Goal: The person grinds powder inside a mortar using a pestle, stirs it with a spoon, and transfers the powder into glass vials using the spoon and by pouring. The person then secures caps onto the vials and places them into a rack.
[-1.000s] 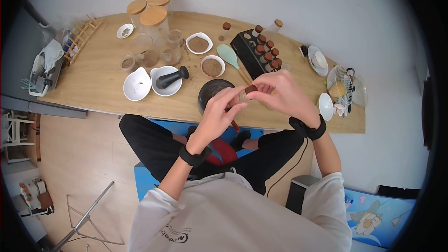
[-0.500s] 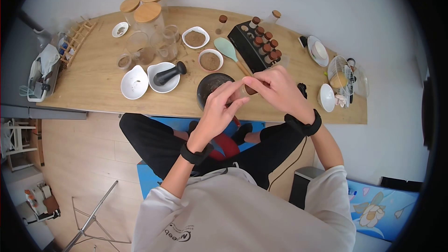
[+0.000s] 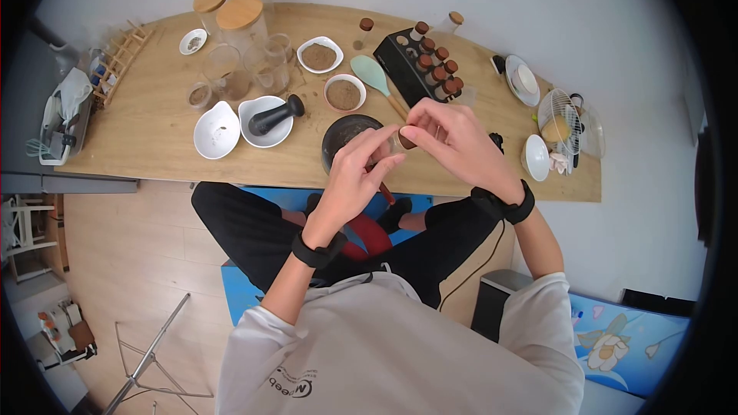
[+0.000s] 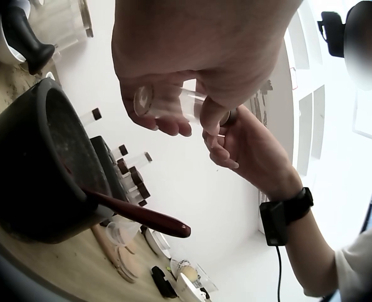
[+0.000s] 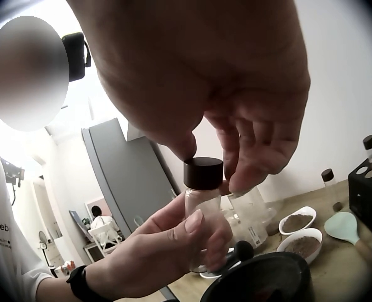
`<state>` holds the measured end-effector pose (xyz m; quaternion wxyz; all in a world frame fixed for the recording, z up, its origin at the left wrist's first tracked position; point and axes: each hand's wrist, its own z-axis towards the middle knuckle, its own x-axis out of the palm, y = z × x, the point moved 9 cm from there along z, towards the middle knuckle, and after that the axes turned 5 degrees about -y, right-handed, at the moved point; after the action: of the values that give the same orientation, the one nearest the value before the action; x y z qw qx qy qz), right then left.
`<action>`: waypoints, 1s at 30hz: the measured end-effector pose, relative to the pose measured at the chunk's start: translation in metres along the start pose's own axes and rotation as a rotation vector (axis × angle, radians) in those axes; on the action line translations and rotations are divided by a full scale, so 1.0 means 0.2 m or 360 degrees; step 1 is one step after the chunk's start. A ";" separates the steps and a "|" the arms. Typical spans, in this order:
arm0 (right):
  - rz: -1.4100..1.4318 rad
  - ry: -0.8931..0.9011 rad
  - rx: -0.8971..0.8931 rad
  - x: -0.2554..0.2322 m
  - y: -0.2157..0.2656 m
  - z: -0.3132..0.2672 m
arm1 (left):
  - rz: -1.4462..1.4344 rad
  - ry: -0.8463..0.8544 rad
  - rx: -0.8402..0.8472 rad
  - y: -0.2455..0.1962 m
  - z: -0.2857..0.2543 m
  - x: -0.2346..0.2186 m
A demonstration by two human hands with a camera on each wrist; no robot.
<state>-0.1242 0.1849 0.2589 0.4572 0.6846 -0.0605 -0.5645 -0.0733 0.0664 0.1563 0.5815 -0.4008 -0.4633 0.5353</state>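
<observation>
My left hand [image 3: 347, 178] grips a small clear glass jar [image 5: 201, 202] with a dark brown cap [image 5: 203, 173]. The glass looks clear, with its base end between the left fingers [image 4: 144, 100]. At the capped end, my right hand [image 3: 463, 146] pinches the cap between thumb and fingers. In the head view the cap [image 3: 408, 138] shows by the right thumb. Under the left hand stands a deep black bowl [image 4: 22, 170], partly hidden in the head view. A dark red handle [image 4: 151, 219] sticks out over its rim.
Two bowls of brown powder [image 3: 319, 56] [image 3: 344, 94] lie beyond the black bowl, beside a green spatula [image 3: 370, 74]. A black rack [image 3: 402, 69] holds several capped jars. Left are white bowls [image 3: 217, 132], a black pestle [image 3: 273, 117] and wooden-lidded canisters [image 3: 240, 14].
Both hands stay together at the jar. My right hand has shifted slightly around the cap, its fingers turning. The head view has moved a little.
</observation>
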 end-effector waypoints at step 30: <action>-0.0098 0.0077 -0.0208 -0.04 0.01 0.00 | 0.0313 0.0006 0.0112 -0.10 -0.01 0.00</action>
<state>-0.1255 0.1888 0.2662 0.4846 0.6684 0.0085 -0.5641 -0.0671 0.0649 0.1750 0.5407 -0.4247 -0.4015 0.6051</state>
